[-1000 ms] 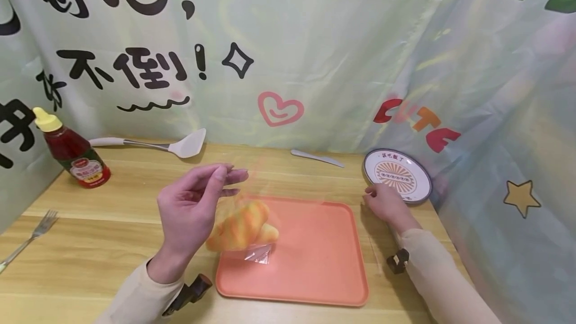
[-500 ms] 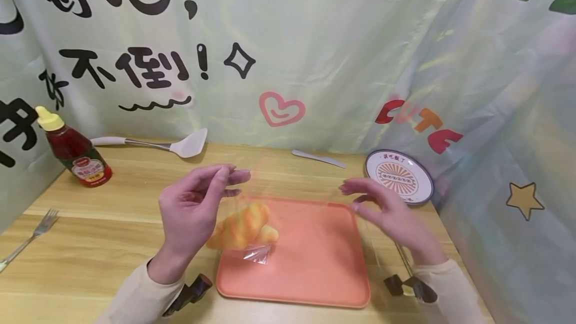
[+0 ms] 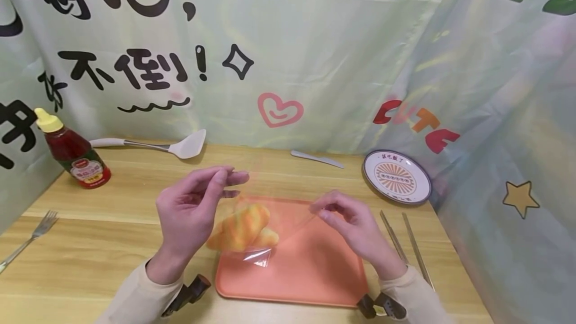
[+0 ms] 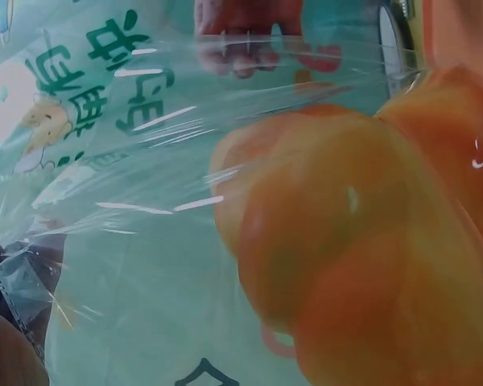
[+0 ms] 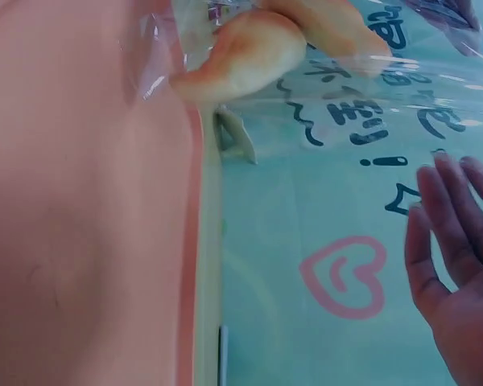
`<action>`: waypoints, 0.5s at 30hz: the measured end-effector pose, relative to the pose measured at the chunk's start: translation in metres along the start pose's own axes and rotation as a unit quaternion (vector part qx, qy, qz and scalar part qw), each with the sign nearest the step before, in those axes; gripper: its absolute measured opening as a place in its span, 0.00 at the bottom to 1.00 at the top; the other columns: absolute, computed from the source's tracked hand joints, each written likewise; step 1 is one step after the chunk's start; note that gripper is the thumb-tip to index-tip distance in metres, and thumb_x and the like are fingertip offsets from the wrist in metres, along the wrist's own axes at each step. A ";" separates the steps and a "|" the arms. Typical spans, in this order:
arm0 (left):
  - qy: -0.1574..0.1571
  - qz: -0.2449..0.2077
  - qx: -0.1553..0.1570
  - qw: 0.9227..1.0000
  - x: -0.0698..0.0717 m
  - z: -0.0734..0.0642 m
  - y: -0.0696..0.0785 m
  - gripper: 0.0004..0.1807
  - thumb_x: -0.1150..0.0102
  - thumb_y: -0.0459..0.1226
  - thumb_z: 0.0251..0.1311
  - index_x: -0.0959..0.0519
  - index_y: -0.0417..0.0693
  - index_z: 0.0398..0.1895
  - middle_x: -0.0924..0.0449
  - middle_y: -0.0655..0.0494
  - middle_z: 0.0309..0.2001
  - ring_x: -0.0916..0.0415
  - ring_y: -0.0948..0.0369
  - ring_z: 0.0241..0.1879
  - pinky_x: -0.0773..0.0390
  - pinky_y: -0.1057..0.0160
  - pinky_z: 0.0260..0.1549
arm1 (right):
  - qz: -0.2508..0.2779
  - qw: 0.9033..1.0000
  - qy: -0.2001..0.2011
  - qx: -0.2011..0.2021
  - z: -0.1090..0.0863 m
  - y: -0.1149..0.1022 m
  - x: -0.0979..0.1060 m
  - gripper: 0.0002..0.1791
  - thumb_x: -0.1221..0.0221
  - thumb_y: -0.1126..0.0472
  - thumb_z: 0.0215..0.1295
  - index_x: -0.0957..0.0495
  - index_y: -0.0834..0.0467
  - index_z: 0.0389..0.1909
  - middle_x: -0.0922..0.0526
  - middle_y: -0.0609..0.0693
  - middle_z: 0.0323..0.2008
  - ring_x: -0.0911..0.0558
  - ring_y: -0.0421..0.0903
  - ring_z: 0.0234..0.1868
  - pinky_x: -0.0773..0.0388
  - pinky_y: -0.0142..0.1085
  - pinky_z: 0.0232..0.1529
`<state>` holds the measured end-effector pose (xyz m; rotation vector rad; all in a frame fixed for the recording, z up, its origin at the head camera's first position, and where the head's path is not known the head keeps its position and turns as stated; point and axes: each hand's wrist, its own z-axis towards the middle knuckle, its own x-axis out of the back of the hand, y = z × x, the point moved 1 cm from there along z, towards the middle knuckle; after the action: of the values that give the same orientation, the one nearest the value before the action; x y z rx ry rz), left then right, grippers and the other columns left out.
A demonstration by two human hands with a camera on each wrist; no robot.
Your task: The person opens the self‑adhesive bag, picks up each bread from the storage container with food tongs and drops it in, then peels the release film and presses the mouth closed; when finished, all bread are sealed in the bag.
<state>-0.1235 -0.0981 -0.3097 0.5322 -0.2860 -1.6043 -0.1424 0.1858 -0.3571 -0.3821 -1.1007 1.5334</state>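
Observation:
My left hand [image 3: 191, 219] pinches the top of a clear plastic bag [image 3: 258, 256] between thumb and fingers. A croissant [image 3: 245, 226], yellow and orange, hangs in the bag over the left part of a pink tray [image 3: 315, 274]. The left wrist view shows the croissant [image 4: 330, 233] large through the film, with the pinching fingertips [image 4: 12, 346] at the lower left. My right hand [image 3: 344, 221] is over the tray's right side, to the right of the bag. In the right wrist view this hand [image 5: 467, 265] has its fingers extended and nothing gripped.
A round plate [image 3: 398, 179] lies at the back right, with two thin metal sticks [image 3: 416, 244] in front of it. A knife [image 3: 317, 159], a white spatula [image 3: 186, 145] and a red sauce bottle [image 3: 81, 159] line the back. The fork [image 3: 33, 236] lies far left.
My right hand has moved left from beside the plate to above the tray, its fingers loosening. Both metal sticks now show on the right. The left hand and bag stay nearly still.

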 end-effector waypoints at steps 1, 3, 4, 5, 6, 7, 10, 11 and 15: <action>-0.001 0.000 -0.002 1.000 0.000 0.000 0.000 0.06 0.47 0.17 0.61 0.21 0.19 0.38 0.17 0.31 0.34 0.14 0.51 0.36 0.15 0.59 0.28 | -0.002 1.000 0.009 0.002 0.000 0.000 -0.001 0.11 0.44 0.79 0.64 0.19 0.63 0.41 0.16 0.56 0.40 0.18 0.50 0.44 0.20 0.37 0.45; -0.002 0.005 -0.004 1.000 0.000 0.000 0.000 0.06 0.47 0.17 0.61 0.21 0.20 0.38 0.17 0.32 0.34 0.14 0.51 0.36 0.15 0.59 0.28 | 0.002 1.000 0.023 0.005 0.001 -0.001 -0.001 0.10 0.44 0.79 0.65 0.19 0.64 0.38 0.16 0.55 0.38 0.18 0.49 0.42 0.19 0.38 0.44; -0.002 0.009 -0.007 1.000 0.001 0.000 -0.001 0.06 0.47 0.17 0.61 0.21 0.20 0.38 0.17 0.32 0.34 0.14 0.52 0.36 0.15 0.60 0.29 | 0.006 1.000 0.030 0.006 0.001 -0.002 0.000 0.10 0.45 0.79 0.65 0.19 0.64 0.37 0.16 0.56 0.37 0.18 0.49 0.41 0.19 0.38 0.44; -0.001 0.014 -0.010 1.000 0.001 0.000 -0.001 0.06 0.47 0.18 0.61 0.21 0.20 0.38 0.16 0.33 0.34 0.14 0.52 0.36 0.15 0.60 0.29 | 0.007 0.999 0.036 0.006 0.001 -0.003 0.000 0.09 0.45 0.79 0.66 0.19 0.65 0.37 0.17 0.56 0.36 0.19 0.49 0.40 0.19 0.38 0.44; 0.000 0.017 -0.013 1.000 0.001 0.000 -0.001 0.06 0.47 0.18 0.62 0.21 0.20 0.38 0.16 0.33 0.34 0.14 0.52 0.35 0.15 0.59 0.29 | 0.011 0.999 0.044 0.008 0.001 -0.004 0.001 0.09 0.46 0.78 0.67 0.19 0.65 0.37 0.17 0.56 0.36 0.19 0.48 0.40 0.19 0.38 0.43; 0.001 0.021 -0.015 1.000 0.002 0.000 -0.001 0.06 0.46 0.18 0.62 0.21 0.20 0.38 0.16 0.33 0.34 0.14 0.53 0.36 0.16 0.59 0.30 | 0.018 0.998 0.052 0.011 0.002 -0.006 0.002 0.08 0.47 0.78 0.67 0.20 0.66 0.37 0.17 0.56 0.35 0.19 0.48 0.39 0.19 0.37 0.43; 0.004 0.020 -0.019 1.000 0.002 0.000 -0.003 0.05 0.47 0.20 0.65 0.24 0.19 0.38 0.16 0.34 0.34 0.14 0.53 0.36 0.16 0.59 0.32 | 0.048 0.995 0.075 0.043 0.004 -0.010 0.005 0.08 0.49 0.78 0.69 0.22 0.69 0.36 0.19 0.57 0.33 0.19 0.48 0.37 0.19 0.36 0.42; 0.005 0.020 -0.017 1.000 0.002 -0.001 -0.003 0.06 0.47 0.21 0.66 0.25 0.19 0.39 0.16 0.34 0.34 0.14 0.53 0.36 0.16 0.58 0.32 | 0.055 0.993 0.083 0.061 0.005 -0.011 0.006 0.08 0.50 0.79 0.69 0.23 0.70 0.36 0.19 0.58 0.33 0.19 0.47 0.37 0.19 0.35 0.41; -0.004 0.012 -0.004 1.000 0.002 -0.001 -0.007 0.08 0.51 0.23 0.69 0.30 0.19 0.39 0.16 0.34 0.35 0.14 0.52 0.37 0.16 0.57 0.32 | 0.072 0.983 0.110 0.132 0.009 -0.016 0.007 0.09 0.53 0.82 0.67 0.24 0.74 0.35 0.20 0.59 0.31 0.21 0.48 0.35 0.20 0.34 0.37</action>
<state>-0.1291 -0.0991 -0.3143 0.5152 -0.2895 -1.5847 -0.1419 0.1866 -0.3369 -0.4429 -0.6997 1.6952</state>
